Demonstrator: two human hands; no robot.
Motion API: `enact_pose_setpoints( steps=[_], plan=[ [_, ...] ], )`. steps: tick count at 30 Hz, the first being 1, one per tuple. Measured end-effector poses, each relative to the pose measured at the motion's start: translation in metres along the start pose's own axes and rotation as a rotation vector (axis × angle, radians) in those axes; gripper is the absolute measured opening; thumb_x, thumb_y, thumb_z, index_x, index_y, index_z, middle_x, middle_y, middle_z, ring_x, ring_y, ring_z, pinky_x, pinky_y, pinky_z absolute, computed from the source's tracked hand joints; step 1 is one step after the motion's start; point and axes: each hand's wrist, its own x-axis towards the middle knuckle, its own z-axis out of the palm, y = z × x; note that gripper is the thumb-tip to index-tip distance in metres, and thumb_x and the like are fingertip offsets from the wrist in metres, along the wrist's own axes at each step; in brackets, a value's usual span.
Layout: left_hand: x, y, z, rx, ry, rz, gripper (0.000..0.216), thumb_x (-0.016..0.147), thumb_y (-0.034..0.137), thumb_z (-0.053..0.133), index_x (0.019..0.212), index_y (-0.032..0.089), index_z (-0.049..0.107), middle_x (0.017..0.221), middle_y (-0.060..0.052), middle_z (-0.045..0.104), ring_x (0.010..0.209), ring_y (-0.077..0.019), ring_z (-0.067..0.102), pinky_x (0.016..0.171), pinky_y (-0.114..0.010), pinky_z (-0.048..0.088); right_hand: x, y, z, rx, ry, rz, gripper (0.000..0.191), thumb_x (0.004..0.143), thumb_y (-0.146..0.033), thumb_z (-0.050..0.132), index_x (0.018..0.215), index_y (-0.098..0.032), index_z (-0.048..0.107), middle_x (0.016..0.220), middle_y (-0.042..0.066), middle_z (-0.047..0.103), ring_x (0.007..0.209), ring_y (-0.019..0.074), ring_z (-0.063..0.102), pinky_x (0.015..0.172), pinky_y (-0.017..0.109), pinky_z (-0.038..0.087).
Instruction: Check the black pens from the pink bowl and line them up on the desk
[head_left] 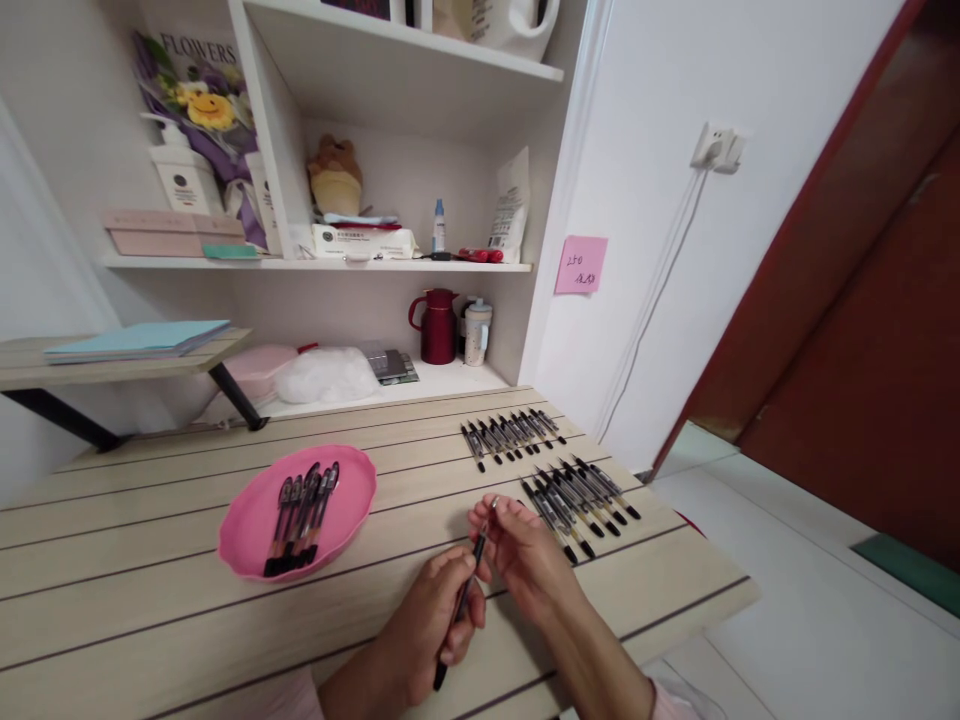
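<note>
1. Head view, left fingers: the left hand (pixel 427 618) is curled closed around the barrel of one black pen (pixel 478 553). The pen slants through the grip, its dark lower end jutting out below the fingers and its upper end pointing to the right fingers.

2. Head view, right fingers: the right hand (pixel 536 562) has thumb and fingertips drawn nearly together at the pen's upper end. A small bright spot shows there; I cannot tell whether it is a loose part, or whether these fingers grip it or the pen.

3. To the left of the left fingers and a little beyond them, a pink tray (pixel 354 502) bears a small bunch of pens (pixel 306 512), side by side, clips at their far ends.

4. Just beyond and to the right of the right fingers, a near group of pens (pixel 585 500) lies on the slatted table (pixel 150 590). Past it, farther from the fingers, is a far group of pens (pixel 514 435). In both, dark ends face the person and thin ends point away.

5. Progress, as a judgement: the two laid-out groups look dealt with, the pen between the hands looks partway through, and the few in the tray seem left. Which way pens pass between tray and groups is not certain from this view.
</note>
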Motion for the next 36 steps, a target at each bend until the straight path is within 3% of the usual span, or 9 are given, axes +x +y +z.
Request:
enact_pose_setpoints(
  steps=[3, 6, 9, 11, 13, 19, 32, 36],
  plan=[
    [-0.001, 0.001, 0.000, -0.017, 0.029, -0.001, 0.023, 0.082, 0.039, 0.038, 0.083, 0.018, 0.047, 0.052, 0.007, 0.047, 0.030, -0.0012, 0.023, 0.031, -0.016, 0.011, 0.004, -0.014, -0.012, -0.170, 0.142, -0.100, 0.031, 0.062, -0.041, 0.071, 0.080, -0.018, 0.060, 0.070, 0.000, 0.062, 0.066, 0.0135, 0.058, 0.059, 0.024, 0.043],
    [0.000, -0.001, -0.002, -0.031, 0.046, 0.004, 0.024, 0.081, 0.040, 0.039, 0.085, 0.018, 0.048, 0.053, 0.006, 0.048, 0.031, -0.0011, 0.023, 0.032, -0.016, 0.011, 0.000, -0.030, -0.033, -0.831, 0.210, -0.212, 0.029, 0.071, -0.045, 0.060, 0.067, -0.016, 0.060, 0.055, 0.000, 0.058, 0.053, 0.0126, 0.052, 0.051, 0.023, 0.036],
    [0.001, -0.002, -0.002, -0.031, 0.038, -0.003, 0.024, 0.081, 0.040, 0.039, 0.085, 0.018, 0.049, 0.054, 0.006, 0.048, 0.031, -0.0008, 0.023, 0.032, -0.016, 0.011, -0.013, -0.041, -0.052, -1.589, 0.250, -0.276, 0.028, 0.077, -0.037, 0.052, 0.058, -0.018, 0.059, 0.056, 0.001, 0.060, 0.055, 0.0140, 0.053, 0.051, 0.023, 0.030],
    [0.001, -0.002, -0.002, -0.031, 0.030, -0.013, 0.025, 0.081, 0.041, 0.039, 0.085, 0.018, 0.049, 0.054, 0.006, 0.048, 0.031, -0.0007, 0.023, 0.032, -0.017, 0.010, -0.020, -0.044, -0.058, -1.917, 0.267, -0.223, 0.023, 0.079, -0.031, 0.050, 0.062, -0.020, 0.061, 0.063, 0.002, 0.064, 0.061, 0.0156, 0.057, 0.052, 0.024, 0.028],
    [0.000, -0.001, -0.001, -0.027, 0.018, -0.020, 0.025, 0.081, 0.041, 0.040, 0.085, 0.018, 0.049, 0.054, 0.006, 0.048, 0.031, -0.0007, 0.023, 0.032, -0.017, 0.010, -0.023, -0.043, -0.060, -2.097, 0.250, -0.151, 0.022, 0.080, -0.029, 0.049, 0.065, -0.020, 0.061, 0.068, 0.004, 0.066, 0.065, 0.0165, 0.059, 0.053, 0.024, 0.029],
    [-0.001, 0.000, -0.001, -0.020, 0.011, -0.028, 0.024, 0.081, 0.041, 0.040, 0.085, 0.018, 0.049, 0.054, 0.007, 0.048, 0.031, -0.0006, 0.023, 0.033, -0.017, 0.010, -0.013, -0.041, -0.054, -2.252, 0.200, -0.078, 0.019, 0.082, -0.028, 0.048, 0.075, -0.017, 0.062, 0.078, 0.008, 0.067, 0.075, 0.0201, 0.063, 0.058, 0.026, 0.034],
    [-0.001, 0.000, 0.000, -0.020, -0.001, -0.023, 0.025, 0.080, 0.041, 0.043, 0.085, 0.018, 0.050, 0.054, 0.007, 0.048, 0.031, -0.0006, 0.024, 0.033, -0.017, 0.010, -0.002, -0.057, -0.039, -2.272, 0.118, 0.078, 0.016, 0.070, -0.030, 0.058, 0.075, -0.017, 0.067, 0.080, 0.009, 0.069, 0.079, 0.0227, 0.064, 0.061, 0.027, 0.038],
    [0.000, 0.000, -0.001, -0.019, -0.004, -0.025, 0.026, 0.078, 0.042, 0.045, 0.085, 0.017, 0.050, 0.054, 0.007, 0.048, 0.030, -0.0007, 0.025, 0.033, -0.017, 0.011, 0.001, -0.058, -0.038, -2.252, 0.102, 0.058, 0.016, 0.069, -0.031, 0.060, 0.073, -0.018, 0.066, 0.079, 0.008, 0.069, 0.077, 0.0220, 0.064, 0.058, 0.026, 0.036]
  ],
)
